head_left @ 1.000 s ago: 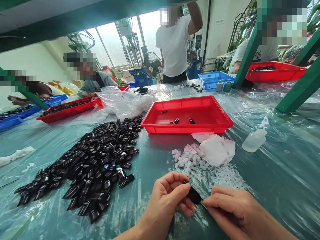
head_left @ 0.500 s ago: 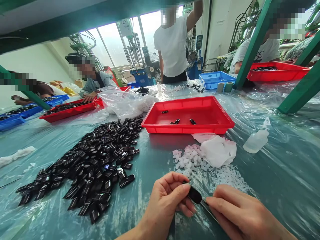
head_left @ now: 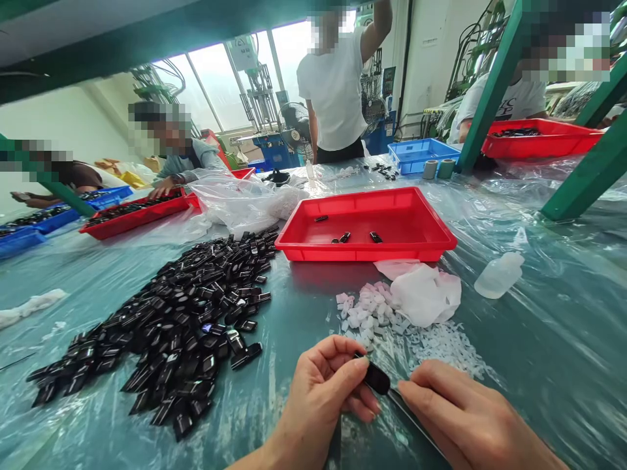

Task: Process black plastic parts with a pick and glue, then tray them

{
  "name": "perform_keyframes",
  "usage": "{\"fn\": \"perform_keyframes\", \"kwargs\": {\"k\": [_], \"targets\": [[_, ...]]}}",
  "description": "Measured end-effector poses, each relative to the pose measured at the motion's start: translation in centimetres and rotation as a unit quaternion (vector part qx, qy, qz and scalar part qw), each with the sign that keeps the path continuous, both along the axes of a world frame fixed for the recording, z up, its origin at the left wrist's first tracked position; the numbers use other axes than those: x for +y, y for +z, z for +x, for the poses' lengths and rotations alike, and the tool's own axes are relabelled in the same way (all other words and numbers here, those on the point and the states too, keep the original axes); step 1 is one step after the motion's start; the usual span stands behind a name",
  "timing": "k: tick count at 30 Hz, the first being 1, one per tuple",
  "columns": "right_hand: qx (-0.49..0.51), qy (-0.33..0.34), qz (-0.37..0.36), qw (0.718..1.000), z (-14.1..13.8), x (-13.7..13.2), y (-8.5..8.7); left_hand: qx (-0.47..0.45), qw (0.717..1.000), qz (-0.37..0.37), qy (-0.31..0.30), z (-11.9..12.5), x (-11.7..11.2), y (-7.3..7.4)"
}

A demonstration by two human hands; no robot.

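My left hand (head_left: 323, 401) pinches a small glossy black part (head_left: 377, 377) between thumb and fingers. My right hand (head_left: 465, 418) sits just to its right, gripping a thin metal tool (head_left: 414, 420) whose tip reaches the black part. Left of my hands lies a large heap of similar black parts (head_left: 171, 333). Pale pink-white bits (head_left: 367, 313) are scattered just beyond my hands, beside a crumpled translucent bag (head_left: 426, 294). A red plastic tray (head_left: 365, 245) holding a few black parts stands farther ahead.
Clear plastic sheeting (head_left: 553, 365) covers the table. A plastic squeeze bottle (head_left: 499, 275) lies to the right. A co-worker's hand (head_left: 161, 189) rests at a far red tray (head_left: 137, 215). Blue trays, green frame posts and standing people surround the table.
The metal tool now slants more steeply down to the right, and my hands have shifted slightly left. The co-worker's hand has moved along the far red tray.
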State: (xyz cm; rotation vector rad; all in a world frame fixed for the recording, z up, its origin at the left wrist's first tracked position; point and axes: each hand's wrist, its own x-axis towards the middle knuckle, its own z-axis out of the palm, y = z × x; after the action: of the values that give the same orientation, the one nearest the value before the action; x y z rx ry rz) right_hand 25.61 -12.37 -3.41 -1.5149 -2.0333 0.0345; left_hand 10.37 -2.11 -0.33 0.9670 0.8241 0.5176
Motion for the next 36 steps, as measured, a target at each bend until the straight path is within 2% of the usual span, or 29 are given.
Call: {"fn": "perform_keyframes", "kwargs": {"k": [29,36], "targets": [[0.019,0.003,0.002,1.0,-0.43,0.11,0.02,0.009,1.0,0.009,-0.004,0.03,-0.1,-0.1],[0.037,0.006,-0.024,0.999,-0.32,-0.08,-0.23,0.009,1.0,0.01,-0.002,0.1,-0.1,-0.2]]}}
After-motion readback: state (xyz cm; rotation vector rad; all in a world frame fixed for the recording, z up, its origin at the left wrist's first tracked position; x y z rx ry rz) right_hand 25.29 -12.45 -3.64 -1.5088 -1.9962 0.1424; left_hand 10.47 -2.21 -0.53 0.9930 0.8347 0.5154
